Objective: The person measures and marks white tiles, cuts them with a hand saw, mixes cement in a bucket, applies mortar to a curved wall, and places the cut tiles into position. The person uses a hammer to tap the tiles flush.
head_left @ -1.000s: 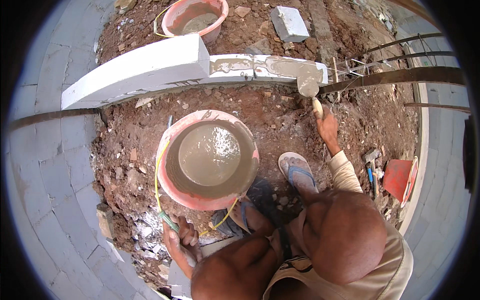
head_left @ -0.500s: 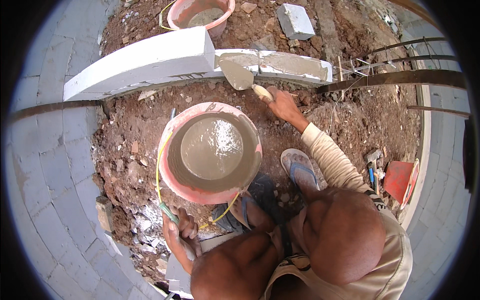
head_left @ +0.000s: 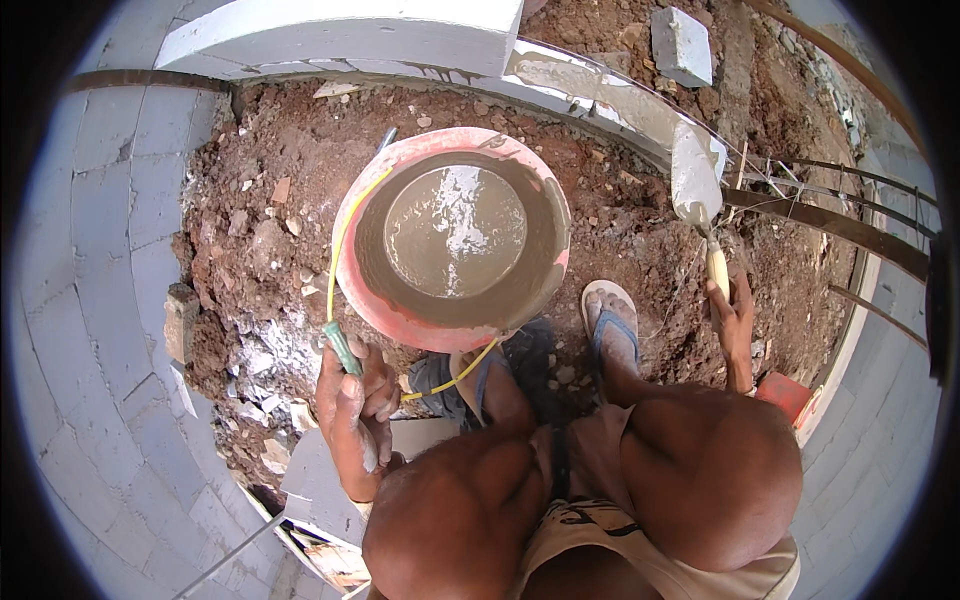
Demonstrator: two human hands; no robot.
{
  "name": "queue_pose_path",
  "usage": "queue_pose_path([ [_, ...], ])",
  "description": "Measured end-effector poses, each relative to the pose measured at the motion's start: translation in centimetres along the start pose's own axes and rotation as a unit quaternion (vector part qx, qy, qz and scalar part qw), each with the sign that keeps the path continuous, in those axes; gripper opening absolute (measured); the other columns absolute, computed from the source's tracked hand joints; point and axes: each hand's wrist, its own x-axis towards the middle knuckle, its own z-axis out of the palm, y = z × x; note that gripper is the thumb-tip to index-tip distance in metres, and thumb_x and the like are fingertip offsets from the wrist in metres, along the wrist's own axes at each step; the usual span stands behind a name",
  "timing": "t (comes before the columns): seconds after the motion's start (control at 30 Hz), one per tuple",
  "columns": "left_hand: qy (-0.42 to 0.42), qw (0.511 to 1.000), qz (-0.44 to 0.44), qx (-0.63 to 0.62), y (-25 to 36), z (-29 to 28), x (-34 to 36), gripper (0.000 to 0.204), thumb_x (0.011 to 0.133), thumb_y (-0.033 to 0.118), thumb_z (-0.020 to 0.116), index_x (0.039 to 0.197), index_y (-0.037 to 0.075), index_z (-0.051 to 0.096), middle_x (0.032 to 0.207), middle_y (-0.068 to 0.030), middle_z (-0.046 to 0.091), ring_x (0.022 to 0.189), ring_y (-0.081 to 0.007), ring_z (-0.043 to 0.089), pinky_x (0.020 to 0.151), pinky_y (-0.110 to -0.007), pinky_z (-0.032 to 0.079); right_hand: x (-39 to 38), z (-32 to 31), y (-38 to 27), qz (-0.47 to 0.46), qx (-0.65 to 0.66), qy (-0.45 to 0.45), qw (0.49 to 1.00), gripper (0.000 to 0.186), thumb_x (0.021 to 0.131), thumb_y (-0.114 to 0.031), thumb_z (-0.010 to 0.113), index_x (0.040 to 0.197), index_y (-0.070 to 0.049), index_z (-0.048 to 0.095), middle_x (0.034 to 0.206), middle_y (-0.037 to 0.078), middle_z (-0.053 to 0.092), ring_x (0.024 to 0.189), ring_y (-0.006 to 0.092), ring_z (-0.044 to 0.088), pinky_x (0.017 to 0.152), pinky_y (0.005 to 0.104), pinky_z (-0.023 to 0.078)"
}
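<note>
Rubble-strewn soil underfoot, grey blockwork at 9 o'clock. Pink bucket with wet mortar near centre, a bit toward 11. Both hands busy: left hand, between 7 and 8 o'clock, curled round the green grip on the bucket's yellow handle; right hand, 3 o'clock, grasping the trowel, its coated blade over the far end of the low white course at 2, contact hard to tell. Progress, judging by look: tall white block set on the course around 11; mortar bed covers most of the run from 12 to 2, seems nearly spread. Undone: no upper block on that run; loose white block lies beyond at 1 o'clock
</note>
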Motion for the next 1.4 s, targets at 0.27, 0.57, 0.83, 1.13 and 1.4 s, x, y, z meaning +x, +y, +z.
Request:
queue_pose_path([
  [0.27, -0.03, 0.999, 0.013, -0.005, -0.1, 0.7, -0.3, 0.051, 0.096, 0.051, 0.069, 0.12, 0.009, 0.053, 0.083, 0.0052, 0.04, 0.062, -0.0017, 0.03, 0.051, -0.017, 0.026, -3.5, 2.7, -19.3, -0.311, -0.402, -0.277, 0.815, 0.051, 0.088, -0.016, 0.07, 0.135, -0.006, 0.053, 0.098, 0.022, 0.071, 0.08, 0.042, 0.071, 0.068, 0.0499, 0.053],
  [0.57, -0.045, 0.997, -0.004, -0.056, 0.2, 0.4, -0.6, 0.042, 0.099, 0.035, 0.067, 0.124, 0.005, 0.051, 0.081, 0.0038, 0.041, 0.064, -0.004, 0.034, 0.058, -0.021, 0.03, -0.2, 16.8, -21.5, -0.422, -0.385, -0.414, 0.709, 0.051, 0.085, -0.017, 0.07, 0.131, 0.0, 0.055, 0.092, 0.023, 0.072, 0.085, 0.0439, 0.071, 0.075, 0.0517, 0.055],
  [0.83, -0.034, 0.998, -0.011, -0.055, -0.7, -0.9, -0.1, 0.053, 0.096, 0.045, 0.071, 0.124, 0.005, 0.05, 0.081, 0.0038, 0.044, 0.062, -0.0036, 0.034, 0.053, -0.021, 0.025, 2.8, 6.3, -21.3, -0.25, -0.223, -0.477, 0.812, 0.047, 0.087, -0.031, 0.083, 0.12, -0.006, 0.063, 0.112, 0.014, 0.07, 0.109, 0.0288, 0.066, 0.092, 0.0417, 0.052],
  [1.13, -0.057, 0.995, -0.011, -0.084, -1.1, -1.4, 0.2, 0.055, 0.096, 0.043, 0.072, 0.127, 0.005, 0.048, 0.085, 0.0023, 0.047, 0.064, -0.0033, 0.037, 0.054, -0.02, 0.028, 4.4, -7.1, -25.4, -0.119, -0.078, -0.33, 0.933, 0.051, 0.083, -0.023, 0.086, 0.125, -0.002, 0.066, 0.103, 0.007, 0.067, 0.062, 0.0112, 0.064, 0.047, 0.0247, 0.052],
  [1.4, -0.046, 0.997, -0.02, -0.061, -1.2, -1.6, 0.0, 0.061, 0.093, 0.047, 0.074, 0.131, 0.004, 0.052, 0.085, 0.0037, 0.049, 0.065, -0.0043, 0.038, 0.058, -0.021, 0.03, 16.6, -7.7, -36.0, -0.179, -0.326, -0.279, 0.885, 0.048, 0.083, -0.028, 0.082, 0.122, -0.002, 0.069, 0.1, 0.005, 0.07, 0.074, 0.014, 0.065, 0.067, 0.026, 0.052],
])
